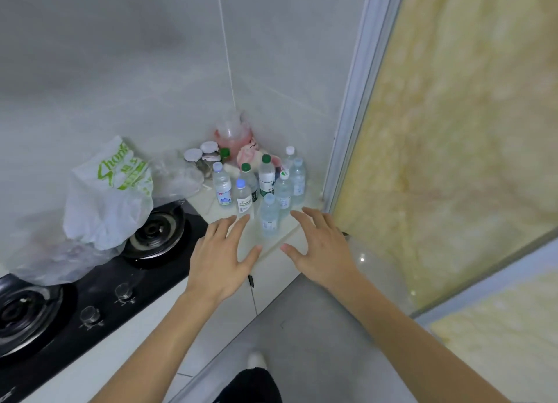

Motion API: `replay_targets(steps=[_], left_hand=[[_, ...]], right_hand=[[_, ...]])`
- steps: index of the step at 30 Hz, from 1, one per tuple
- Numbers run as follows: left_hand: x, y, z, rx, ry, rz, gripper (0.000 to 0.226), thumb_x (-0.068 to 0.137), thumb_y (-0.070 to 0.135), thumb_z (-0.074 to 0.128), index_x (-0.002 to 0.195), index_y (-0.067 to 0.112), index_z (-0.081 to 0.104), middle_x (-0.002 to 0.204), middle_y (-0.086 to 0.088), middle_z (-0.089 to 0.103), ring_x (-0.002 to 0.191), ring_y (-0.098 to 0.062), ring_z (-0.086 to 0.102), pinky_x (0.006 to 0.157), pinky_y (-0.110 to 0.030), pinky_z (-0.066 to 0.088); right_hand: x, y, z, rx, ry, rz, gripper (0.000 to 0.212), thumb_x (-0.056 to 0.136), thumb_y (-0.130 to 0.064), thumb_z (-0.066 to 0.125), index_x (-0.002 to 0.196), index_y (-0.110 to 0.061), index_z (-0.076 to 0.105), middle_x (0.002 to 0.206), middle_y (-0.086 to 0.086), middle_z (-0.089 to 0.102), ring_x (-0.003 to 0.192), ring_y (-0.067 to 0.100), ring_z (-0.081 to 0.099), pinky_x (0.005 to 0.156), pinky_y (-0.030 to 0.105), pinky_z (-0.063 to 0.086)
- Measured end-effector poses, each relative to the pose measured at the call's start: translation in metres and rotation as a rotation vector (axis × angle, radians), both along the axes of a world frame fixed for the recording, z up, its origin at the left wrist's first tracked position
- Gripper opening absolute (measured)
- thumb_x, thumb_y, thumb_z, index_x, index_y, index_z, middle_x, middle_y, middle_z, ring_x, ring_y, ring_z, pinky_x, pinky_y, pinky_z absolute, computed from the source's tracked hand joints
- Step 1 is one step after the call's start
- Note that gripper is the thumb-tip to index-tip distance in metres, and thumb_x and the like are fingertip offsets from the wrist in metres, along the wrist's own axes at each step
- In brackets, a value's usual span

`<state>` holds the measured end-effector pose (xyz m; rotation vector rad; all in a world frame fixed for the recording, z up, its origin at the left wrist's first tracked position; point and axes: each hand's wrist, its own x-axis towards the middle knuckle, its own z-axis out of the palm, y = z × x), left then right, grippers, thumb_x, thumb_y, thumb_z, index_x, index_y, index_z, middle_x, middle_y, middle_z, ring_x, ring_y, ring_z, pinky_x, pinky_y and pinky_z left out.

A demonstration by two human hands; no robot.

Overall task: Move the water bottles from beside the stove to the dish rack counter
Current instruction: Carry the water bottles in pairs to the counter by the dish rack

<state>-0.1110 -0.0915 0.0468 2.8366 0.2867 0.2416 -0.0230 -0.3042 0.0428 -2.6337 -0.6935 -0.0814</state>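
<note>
Several small clear water bottles (259,188) stand bunched in the counter corner to the right of the black stove (99,284). Some have green caps, others white or pale blue. The nearest bottle (269,213) stands at the counter's front edge. My left hand (220,254) hovers just left of it and my right hand (317,248) just right of it. Both hands are spread with straight fingers and hold nothing. Neither touches a bottle.
A white plastic bag with green print (111,194) lies over the stove's rear burner. Jars with white lids (200,155) and a pink-filled bag (234,133) sit behind the bottles. A framed glass panel (453,130) closes off the right side. Grey floor lies below.
</note>
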Motion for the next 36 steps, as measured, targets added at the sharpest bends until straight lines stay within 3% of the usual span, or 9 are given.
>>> replay_targets(steps=[8,13,19,27,31,34,36], left_hand=[[0.153,-0.010,-0.032,-0.158,0.029,0.012,0.074,0.090,0.068,0.038,0.153,0.029,0.044,0.147,0.004,0.054,0.136,-0.026,0.048,0.098,-0.047,0.052],[0.230,-0.002,-0.043,-0.235,0.085,0.056,0.066,0.097,0.053,0.058,0.157,0.031,0.039,0.143,0.001,0.053,0.132,-0.025,0.052,0.090,-0.043,0.052],[0.292,0.001,-0.065,-0.273,0.261,0.067,0.068,0.096,0.046,0.064,0.157,0.029,0.038,0.137,-0.007,0.056,0.130,-0.033,0.053,0.096,-0.044,0.050],[0.333,0.001,-0.099,-0.317,0.463,0.172,0.073,0.083,0.057,0.072,0.147,0.035,0.044,0.132,-0.001,0.061,0.123,-0.028,0.059,0.098,-0.045,0.052],[0.345,0.011,-0.117,-0.421,0.476,0.201,0.083,0.061,0.064,0.074,0.136,0.036,0.050,0.122,0.004,0.066,0.113,-0.026,0.064,0.094,-0.047,0.054],[0.354,0.010,-0.122,-0.391,0.491,0.211,0.072,0.065,0.050,0.087,0.128,0.032,0.054,0.116,0.004,0.067,0.107,-0.025,0.063,0.087,-0.040,0.052],[0.359,0.006,-0.124,-0.367,0.491,0.229,0.072,0.065,0.048,0.090,0.125,0.030,0.056,0.114,0.005,0.066,0.104,-0.022,0.062,0.078,-0.035,0.046]], right_hand=[[0.156,0.003,-0.015,-0.101,0.030,0.047,0.070,0.092,-0.054,0.064,0.153,-0.025,0.043,0.155,0.002,0.044,0.140,0.029,0.042,0.109,0.046,0.046],[0.241,0.010,-0.022,-0.108,0.122,0.043,0.067,0.094,-0.041,0.065,0.154,-0.025,0.039,0.151,0.002,0.043,0.135,0.029,0.044,0.107,0.046,0.048],[0.318,0.026,-0.039,-0.063,0.267,0.066,0.075,0.093,-0.032,0.069,0.158,-0.027,0.032,0.151,0.007,0.045,0.138,0.036,0.043,0.112,0.047,0.042],[0.367,0.045,-0.085,0.009,0.461,0.141,0.097,0.082,-0.030,0.083,0.160,-0.023,0.026,0.150,0.011,0.051,0.136,0.034,0.050,0.110,0.045,0.043],[0.379,0.048,-0.114,0.049,0.490,0.124,0.080,0.077,-0.033,0.085,0.144,-0.019,0.044,0.138,0.007,0.057,0.127,0.034,0.055,0.105,0.049,0.047],[0.387,0.053,-0.131,0.089,0.502,0.135,0.077,0.074,-0.034,0.087,0.138,-0.021,0.047,0.134,0.004,0.059,0.124,0.033,0.057,0.103,0.050,0.049],[0.387,0.057,-0.129,0.115,0.508,0.150,0.070,0.075,-0.028,0.086,0.134,-0.019,0.050,0.130,0.004,0.061,0.118,0.031,0.059,0.098,0.043,0.049]])
